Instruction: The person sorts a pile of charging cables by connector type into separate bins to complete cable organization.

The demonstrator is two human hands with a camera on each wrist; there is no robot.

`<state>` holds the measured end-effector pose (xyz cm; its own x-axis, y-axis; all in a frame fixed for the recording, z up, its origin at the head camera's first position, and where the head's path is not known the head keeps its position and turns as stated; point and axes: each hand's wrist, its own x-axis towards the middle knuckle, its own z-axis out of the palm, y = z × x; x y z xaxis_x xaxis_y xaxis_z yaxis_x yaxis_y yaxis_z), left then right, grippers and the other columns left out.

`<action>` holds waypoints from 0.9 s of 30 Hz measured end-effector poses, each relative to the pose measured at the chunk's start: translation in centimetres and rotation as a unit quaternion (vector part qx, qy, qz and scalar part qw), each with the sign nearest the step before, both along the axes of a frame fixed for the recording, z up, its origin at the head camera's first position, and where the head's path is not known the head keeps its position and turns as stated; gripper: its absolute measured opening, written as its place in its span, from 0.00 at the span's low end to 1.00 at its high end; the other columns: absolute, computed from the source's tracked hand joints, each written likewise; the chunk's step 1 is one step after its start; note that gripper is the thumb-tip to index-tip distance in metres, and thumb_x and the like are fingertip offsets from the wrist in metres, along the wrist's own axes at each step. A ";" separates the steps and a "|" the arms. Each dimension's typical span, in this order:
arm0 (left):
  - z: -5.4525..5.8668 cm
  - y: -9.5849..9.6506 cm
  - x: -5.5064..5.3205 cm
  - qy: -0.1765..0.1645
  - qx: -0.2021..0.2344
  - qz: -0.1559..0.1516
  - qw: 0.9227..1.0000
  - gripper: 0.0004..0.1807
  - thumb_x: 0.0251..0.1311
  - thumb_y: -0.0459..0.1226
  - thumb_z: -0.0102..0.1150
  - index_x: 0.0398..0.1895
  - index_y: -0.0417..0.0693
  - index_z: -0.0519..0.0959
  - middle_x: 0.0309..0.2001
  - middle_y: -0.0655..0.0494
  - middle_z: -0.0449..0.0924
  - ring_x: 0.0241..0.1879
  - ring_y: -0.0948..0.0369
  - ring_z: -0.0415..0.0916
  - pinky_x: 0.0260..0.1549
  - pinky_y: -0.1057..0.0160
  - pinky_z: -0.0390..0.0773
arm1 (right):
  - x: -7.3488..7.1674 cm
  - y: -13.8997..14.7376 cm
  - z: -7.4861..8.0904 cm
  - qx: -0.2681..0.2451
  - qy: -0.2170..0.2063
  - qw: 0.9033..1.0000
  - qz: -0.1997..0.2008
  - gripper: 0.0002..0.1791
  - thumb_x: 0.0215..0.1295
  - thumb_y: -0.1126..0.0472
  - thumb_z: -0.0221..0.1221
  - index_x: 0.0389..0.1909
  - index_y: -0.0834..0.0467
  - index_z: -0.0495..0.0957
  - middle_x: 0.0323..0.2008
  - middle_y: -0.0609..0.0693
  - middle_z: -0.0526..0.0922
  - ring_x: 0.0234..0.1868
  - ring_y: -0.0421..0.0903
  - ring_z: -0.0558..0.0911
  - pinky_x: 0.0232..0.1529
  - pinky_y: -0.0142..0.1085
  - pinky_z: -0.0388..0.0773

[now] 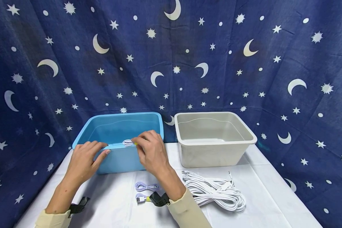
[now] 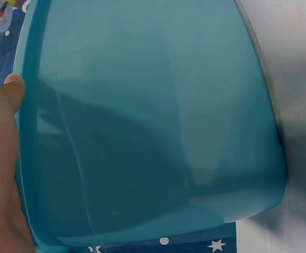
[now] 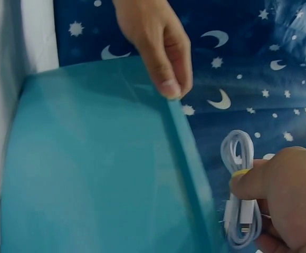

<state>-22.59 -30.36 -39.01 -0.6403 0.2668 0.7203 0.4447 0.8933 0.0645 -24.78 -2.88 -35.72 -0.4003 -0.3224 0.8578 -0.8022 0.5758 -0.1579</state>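
My left hand (image 1: 84,160) grips the near rim of a blue plastic bin (image 1: 119,162), thumb outside and fingers over the edge. In the right wrist view that thumb presses against the rim. Just above the same rim, further right, my right hand (image 1: 154,152) pinches a coiled pale lavender charging cable (image 3: 238,150) by its yellow tie; its white connectors hang at the lower end. On the table below lie another coiled lavender cable (image 1: 146,186) and a further one with a yellow tie (image 1: 141,198), partly hidden by the right wrist's black strap.
To the right of the blue bin stands a light grey bin (image 1: 213,155). A large bundle of white cable (image 1: 219,193) lies in front of it on the white tablecloth (image 1: 270,196). A dark blue curtain (image 1: 176,91) with moons and stars hangs behind both bins.
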 end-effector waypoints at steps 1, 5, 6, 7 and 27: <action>0.0 0.0 0.0 0.000 0.000 0.000 1.000 0.12 0.67 0.41 0.71 0.49 0.46 0.86 0.39 0.50 0.86 0.38 0.50 0.79 0.40 0.44 0.69 | -0.1 -0.1 -0.1 -0.001 0.004 1.000 -0.003 0.14 0.64 0.70 0.67 0.41 0.49 0.92 0.39 0.42 0.86 0.46 0.44 0.81 0.49 0.39 0.78; -0.1 0.0 0.0 0.001 0.001 0.000 1.000 0.12 0.67 0.41 0.71 0.50 0.47 0.86 0.39 0.51 0.86 0.38 0.50 0.79 0.39 0.44 0.69 | -0.7 -0.2 -0.7 -0.003 0.017 1.000 -0.008 0.12 0.67 0.69 0.65 0.42 0.50 0.92 0.40 0.44 0.87 0.47 0.44 0.81 0.51 0.39 0.78; -0.1 0.0 0.0 0.000 0.001 0.001 1.000 0.13 0.67 0.41 0.71 0.50 0.47 0.86 0.39 0.51 0.86 0.38 0.50 0.79 0.40 0.44 0.69 | -0.9 -0.2 -0.9 -0.004 0.020 1.000 -0.009 0.12 0.67 0.69 0.65 0.42 0.50 0.92 0.40 0.44 0.87 0.48 0.45 0.81 0.52 0.39 0.78; -0.1 0.0 0.0 0.000 0.001 0.001 1.000 0.13 0.67 0.41 0.71 0.50 0.47 0.86 0.39 0.51 0.86 0.38 0.50 0.79 0.40 0.43 0.70 | -1.0 -0.2 -1.0 -0.005 0.023 1.000 -0.009 0.12 0.68 0.69 0.65 0.42 0.50 0.92 0.40 0.44 0.87 0.48 0.45 0.82 0.53 0.39 0.78; 0.0 0.0 0.1 0.006 0.002 -0.006 1.000 0.13 0.65 0.40 0.72 0.50 0.47 0.86 0.39 0.51 0.86 0.37 0.50 0.79 0.40 0.43 0.70 | -0.5 0.8 -0.8 0.027 -0.007 1.000 -0.014 0.12 0.63 0.62 0.73 0.47 0.51 0.90 0.49 0.46 0.84 0.56 0.47 0.80 0.58 0.41 0.78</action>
